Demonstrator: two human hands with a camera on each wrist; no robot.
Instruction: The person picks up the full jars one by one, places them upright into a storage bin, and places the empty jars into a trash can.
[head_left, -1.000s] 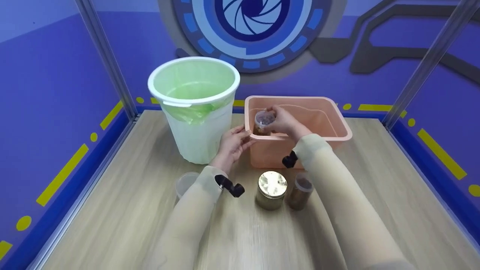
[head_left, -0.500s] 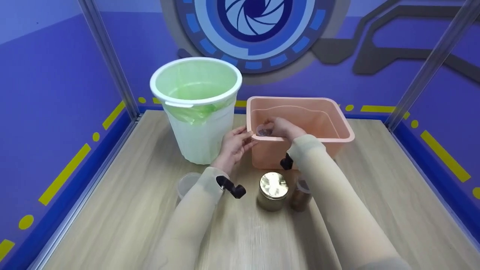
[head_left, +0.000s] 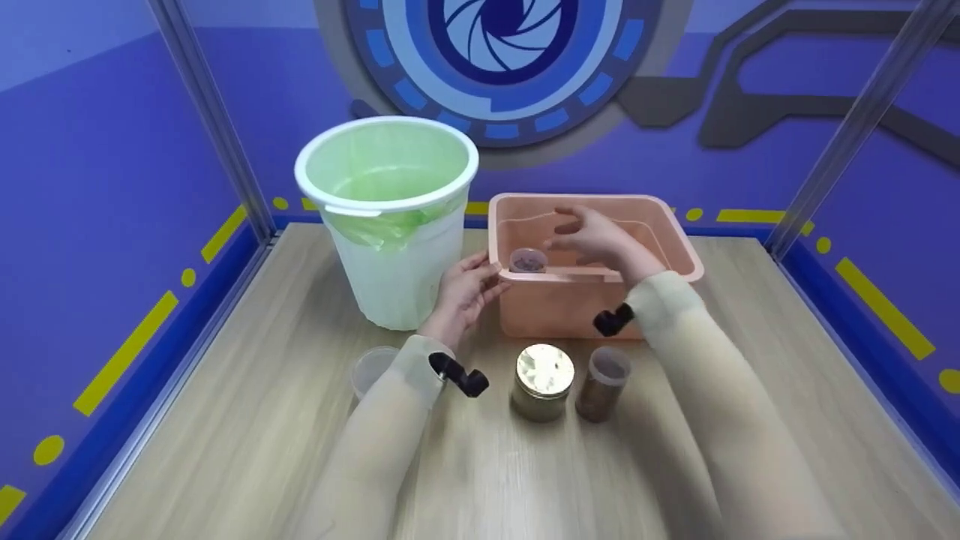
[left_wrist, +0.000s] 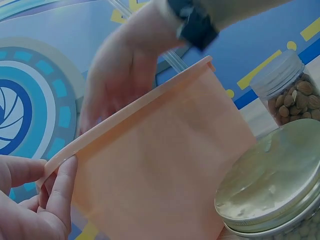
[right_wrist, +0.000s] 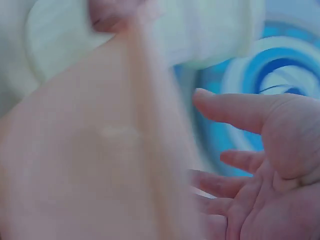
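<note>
My left hand [head_left: 466,292] pinches the rim of the pink plastic bin [head_left: 570,307] at its front left corner, thumb and fingers on either side in the left wrist view. Inside that corner stands a small clear jar [head_left: 528,260], its lower part hidden by the bin's wall. Just right of this jar, my right hand [head_left: 596,236] is over the bin with its fingers spread, holding nothing. In front of the bin stand a gold-lidded jar [head_left: 543,379] and a clear-lidded jar of almonds [left_wrist: 295,97].
A tall white bucket [head_left: 397,277] with a green liner stands left of the bin. Partly behind my left forearm is a clear-lidded container [head_left: 371,366]. Blue panels and metal posts bound the wooden table [head_left: 240,390] at the back and sides.
My right hand lowered the small jar into the bin's left corner, let go of it, and moved up and right. My left hand stays on the rim.
</note>
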